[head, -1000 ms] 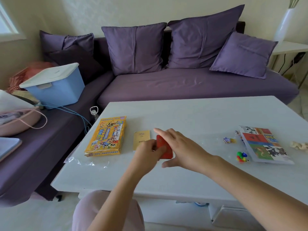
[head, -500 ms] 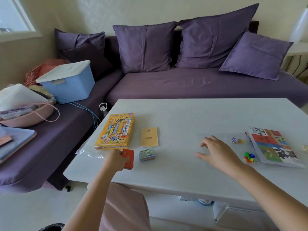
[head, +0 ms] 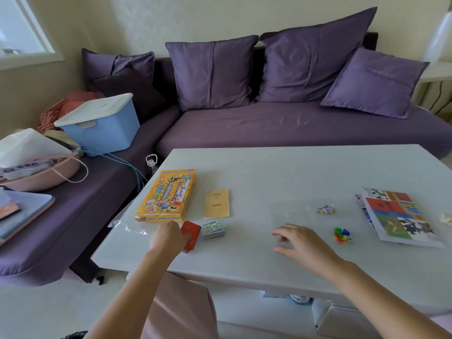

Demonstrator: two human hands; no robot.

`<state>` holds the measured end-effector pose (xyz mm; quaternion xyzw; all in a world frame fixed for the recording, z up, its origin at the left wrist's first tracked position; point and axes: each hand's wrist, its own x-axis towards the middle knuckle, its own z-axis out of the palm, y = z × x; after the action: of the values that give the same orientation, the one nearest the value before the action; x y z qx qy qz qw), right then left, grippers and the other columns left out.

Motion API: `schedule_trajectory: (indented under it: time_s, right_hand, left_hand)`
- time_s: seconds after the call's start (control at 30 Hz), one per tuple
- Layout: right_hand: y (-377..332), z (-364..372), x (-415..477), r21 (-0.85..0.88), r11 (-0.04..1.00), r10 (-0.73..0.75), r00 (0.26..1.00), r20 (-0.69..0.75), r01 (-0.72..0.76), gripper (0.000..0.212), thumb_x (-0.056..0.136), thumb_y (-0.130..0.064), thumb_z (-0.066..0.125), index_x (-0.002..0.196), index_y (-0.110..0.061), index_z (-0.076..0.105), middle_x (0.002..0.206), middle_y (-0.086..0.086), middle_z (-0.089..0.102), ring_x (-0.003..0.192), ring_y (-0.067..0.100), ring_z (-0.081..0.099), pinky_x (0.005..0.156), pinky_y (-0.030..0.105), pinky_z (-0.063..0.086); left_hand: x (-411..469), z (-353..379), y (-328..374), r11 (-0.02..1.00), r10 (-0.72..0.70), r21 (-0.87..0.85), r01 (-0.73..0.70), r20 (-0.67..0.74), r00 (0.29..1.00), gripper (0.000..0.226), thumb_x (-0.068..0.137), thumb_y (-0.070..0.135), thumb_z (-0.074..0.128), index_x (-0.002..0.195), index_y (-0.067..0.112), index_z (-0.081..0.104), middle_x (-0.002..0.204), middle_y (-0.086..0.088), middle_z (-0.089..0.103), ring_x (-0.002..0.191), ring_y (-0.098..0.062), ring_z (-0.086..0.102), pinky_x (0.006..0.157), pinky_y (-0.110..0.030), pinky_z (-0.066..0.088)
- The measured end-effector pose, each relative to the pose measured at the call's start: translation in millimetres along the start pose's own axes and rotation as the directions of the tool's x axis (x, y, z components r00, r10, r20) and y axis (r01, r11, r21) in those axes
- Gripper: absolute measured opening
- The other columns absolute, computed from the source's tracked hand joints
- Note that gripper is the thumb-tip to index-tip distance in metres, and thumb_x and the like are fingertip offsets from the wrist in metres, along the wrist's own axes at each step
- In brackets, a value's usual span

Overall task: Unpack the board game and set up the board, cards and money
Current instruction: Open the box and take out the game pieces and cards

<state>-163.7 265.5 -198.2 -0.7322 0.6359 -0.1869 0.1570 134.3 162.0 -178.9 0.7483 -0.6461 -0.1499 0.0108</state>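
Note:
My left hand grips a red stack of cards just above the table, in front of the yellow game box. Right of the red cards lies a stack of play money, and behind it a yellow booklet. My right hand hovers over the table's middle with fingers loosely spread and holds nothing. The folded game board lies at the right. Small coloured pawns and a little purple piece sit between my right hand and the board.
A crumpled clear plastic wrap hangs over the table's left edge. A purple sofa with cushions wraps round the back and left. On it stand a blue lidded bin and a pink basket.
My left hand carried the red cards from the money stack to the left, near the box's front. My right hand let go and drew back to the right. The money stack now lies uncovered.

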Motion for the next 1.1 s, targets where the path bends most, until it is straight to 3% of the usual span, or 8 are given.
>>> schedule_trajectory:
  time_s: [0.1,0.2,0.37,0.57,0.67,0.83,0.93,1.1]
  right_hand:
    - [0,0,4,0.035,0.996,-0.087,0.996,0.008,0.087,0.036,0.089,-0.032,0.064,0.124,-0.022,0.059,0.117,-0.009,0.059,0.11,0.004,0.055,0.09,0.013,0.036]
    - [11,-9,2,0.036,0.995,-0.091,0.986,-0.14,0.097,0.031,0.09,-0.032,0.065,0.118,-0.019,0.062,0.116,-0.008,0.057,0.111,0.007,0.053,0.093,0.02,0.038]
    - [56,-29,-10,-0.047,0.995,0.059,0.909,-0.412,-0.086,0.021,0.077,-0.007,0.076,0.097,-0.011,0.069,0.1,0.005,0.064,0.095,0.028,0.063,0.079,0.035,0.048]
    - [82,-36,-29,-0.089,0.983,0.12,0.921,-0.372,-0.164,0.008,0.084,-0.01,0.069,0.092,-0.012,0.068,0.095,0.0,0.063,0.084,0.024,0.065,0.068,0.034,0.047]
    - [85,-25,-30,-0.171,0.976,0.067,0.929,-0.364,-0.137,0.012,0.082,-0.022,0.074,0.083,-0.013,0.065,0.085,-0.002,0.059,0.075,0.019,0.061,0.058,0.03,0.041]
    - [90,-8,-19,-0.331,0.94,-0.07,0.905,-0.42,-0.081,0.024,0.074,-0.02,0.081,0.072,-0.01,0.059,0.068,0.003,0.057,0.058,0.027,0.059,0.052,0.032,0.044]
    - [85,6,-14,-0.412,0.895,-0.062,0.866,-0.496,-0.172,0.028,0.086,-0.026,0.061,0.063,-0.01,0.057,0.062,0.006,0.052,0.053,0.029,0.056,0.051,0.035,0.047]
    - [68,20,4,-0.395,0.84,0.049,0.776,-0.628,-0.373,0.04,0.089,-0.029,0.041,0.062,-0.003,0.055,0.06,0.013,0.051,0.053,0.032,0.053,0.051,0.035,0.044]
  left_hand:
    - [-2,4,-2,0.999,0.04,0.019,-0.04,0.015,0.999,0.042,0.095,0.035,0.052,0.061,0.013,0.042,0.062,0.001,0.044,0.057,-0.015,0.044,0.046,-0.024,0.028]
    - [-2,8,-3,0.997,0.06,0.038,-0.06,0.005,0.998,0.043,0.094,0.036,0.054,0.06,0.013,0.041,0.061,0.001,0.043,0.063,-0.02,0.046,0.05,-0.028,0.029]
    - [-4,2,3,0.996,0.018,0.088,-0.016,-0.028,0.999,0.037,0.093,0.027,0.057,0.061,0.014,0.042,0.063,0.001,0.045,0.062,-0.018,0.048,0.045,-0.025,0.03]
    - [-26,-10,23,0.993,0.071,0.104,-0.051,-0.197,0.978,0.024,0.094,0.025,0.048,0.073,0.013,0.049,0.068,0.001,0.048,0.071,-0.024,0.054,0.048,-0.024,0.031]
    - [-45,-13,54,0.95,0.285,-0.044,-0.31,-0.285,0.915,0.022,0.092,0.025,0.05,0.081,0.012,0.063,0.077,-0.004,0.065,0.082,-0.028,0.063,0.056,-0.028,0.042]
    - [-73,20,104,0.657,0.676,-0.278,-0.701,-0.195,0.71,0.027,0.089,0.03,0.062,0.114,0.019,0.067,0.114,0.003,0.067,0.105,-0.01,0.06,0.09,-0.018,0.041]
    - [-76,54,126,0.561,0.797,-0.23,-0.795,-0.108,0.594,0.037,0.088,0.031,0.064,0.124,0.019,0.061,0.133,0.001,0.055,0.127,-0.013,0.045,0.104,-0.019,0.029]
    - [-69,84,143,0.552,0.786,-0.26,-0.792,-0.156,0.599,0.038,0.09,0.026,0.061,0.127,0.019,0.059,0.139,0.001,0.05,0.132,-0.014,0.04,0.106,-0.018,0.026]
